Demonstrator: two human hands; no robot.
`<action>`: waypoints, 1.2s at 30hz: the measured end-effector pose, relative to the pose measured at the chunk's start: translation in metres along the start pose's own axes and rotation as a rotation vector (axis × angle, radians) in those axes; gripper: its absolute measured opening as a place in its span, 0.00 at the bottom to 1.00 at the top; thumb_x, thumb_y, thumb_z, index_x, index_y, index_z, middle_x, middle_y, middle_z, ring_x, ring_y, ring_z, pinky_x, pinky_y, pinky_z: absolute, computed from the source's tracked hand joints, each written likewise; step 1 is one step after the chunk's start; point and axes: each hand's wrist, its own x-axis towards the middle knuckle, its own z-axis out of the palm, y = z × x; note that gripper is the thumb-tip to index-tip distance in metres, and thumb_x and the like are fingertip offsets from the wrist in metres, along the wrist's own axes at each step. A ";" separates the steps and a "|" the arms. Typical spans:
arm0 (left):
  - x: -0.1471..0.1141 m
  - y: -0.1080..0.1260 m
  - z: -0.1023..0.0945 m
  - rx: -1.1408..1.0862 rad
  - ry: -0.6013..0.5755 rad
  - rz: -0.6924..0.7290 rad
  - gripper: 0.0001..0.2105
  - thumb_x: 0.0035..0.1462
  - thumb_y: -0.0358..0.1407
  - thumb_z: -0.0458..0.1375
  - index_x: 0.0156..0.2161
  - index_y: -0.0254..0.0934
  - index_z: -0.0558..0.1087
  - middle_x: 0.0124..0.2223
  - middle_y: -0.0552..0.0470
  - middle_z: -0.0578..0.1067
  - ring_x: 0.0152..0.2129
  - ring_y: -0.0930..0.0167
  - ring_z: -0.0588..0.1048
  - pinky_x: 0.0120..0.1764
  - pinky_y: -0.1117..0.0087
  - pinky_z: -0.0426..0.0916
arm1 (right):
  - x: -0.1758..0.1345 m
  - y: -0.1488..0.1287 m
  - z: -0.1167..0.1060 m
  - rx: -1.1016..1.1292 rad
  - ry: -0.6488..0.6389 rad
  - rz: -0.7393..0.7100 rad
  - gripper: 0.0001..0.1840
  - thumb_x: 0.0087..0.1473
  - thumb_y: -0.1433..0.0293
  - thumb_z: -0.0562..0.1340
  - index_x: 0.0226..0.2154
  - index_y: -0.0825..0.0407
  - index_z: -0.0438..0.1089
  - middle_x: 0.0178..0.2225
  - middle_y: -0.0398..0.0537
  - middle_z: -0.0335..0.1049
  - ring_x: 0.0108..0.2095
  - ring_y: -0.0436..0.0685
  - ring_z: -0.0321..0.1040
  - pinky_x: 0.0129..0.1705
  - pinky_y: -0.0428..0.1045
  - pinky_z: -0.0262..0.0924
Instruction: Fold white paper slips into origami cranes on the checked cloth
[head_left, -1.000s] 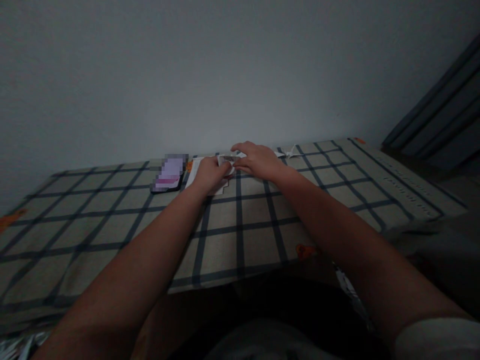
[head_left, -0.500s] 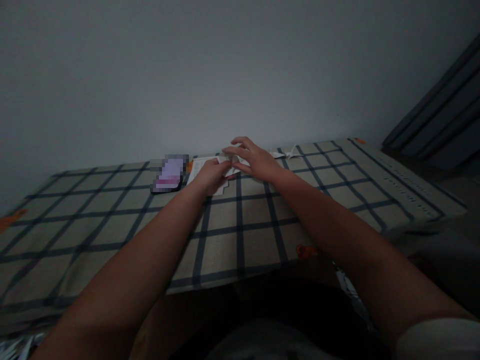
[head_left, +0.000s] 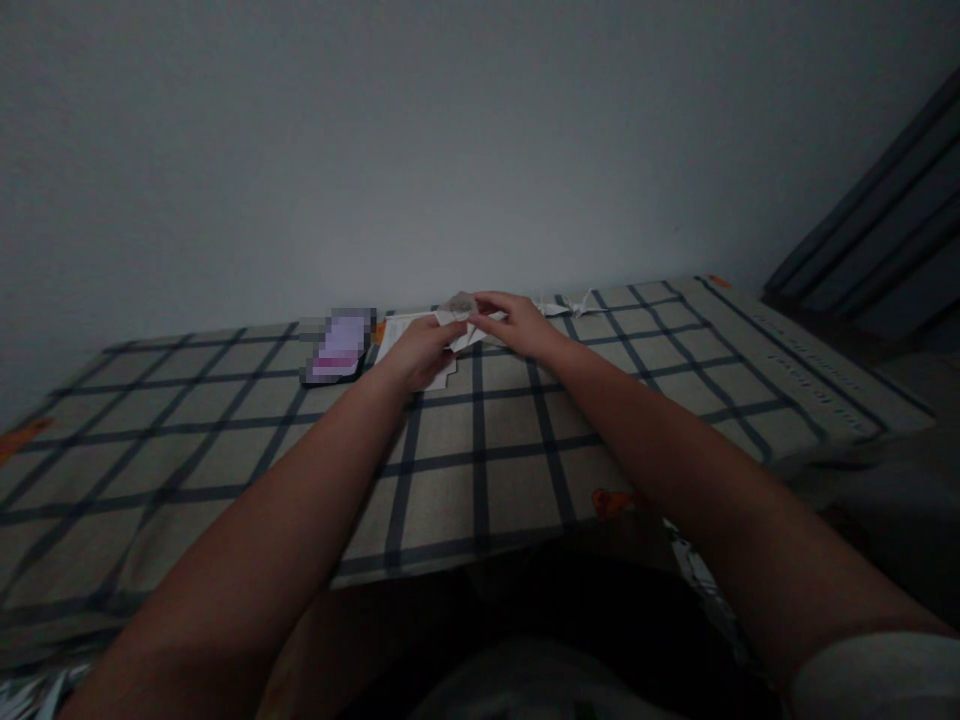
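Observation:
Toward the back of the cloth-covered table, my left hand (head_left: 424, 348) is closed on a folded piece of white paper (head_left: 460, 308), its thumb lying across the top. My right hand (head_left: 517, 322) pinches the same paper from the right, fingertips close to the left thumb. The paper's upper part looks greyish and pointed; its exact folds are too dim to make out. White sheets (head_left: 396, 328) lie flat beneath and beside the left hand. Just behind my right hand are small folded white paper shapes (head_left: 581, 305).
A phone (head_left: 341, 345) with a lit, blurred screen lies left of the sheets. The checked tablecloth (head_left: 480, 490) covers the table, its front edge near my body. A plain wall (head_left: 480, 150) rises behind, and a dark curtain (head_left: 885, 200) hangs at the right.
My right hand's raised, spread fingers have come down and closed on the paper. More of its greyish tip shows now. The left hand has hardly moved.

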 end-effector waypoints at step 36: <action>0.000 -0.005 0.001 -0.036 -0.203 0.115 0.08 0.43 0.31 0.66 0.32 0.34 0.77 0.34 0.50 0.77 0.30 0.73 0.73 0.34 0.73 0.67 | 0.005 0.004 0.003 0.047 0.071 0.094 0.20 0.57 0.77 0.61 0.51 0.53 0.75 0.52 0.53 0.75 0.50 0.55 0.72 0.58 0.56 0.63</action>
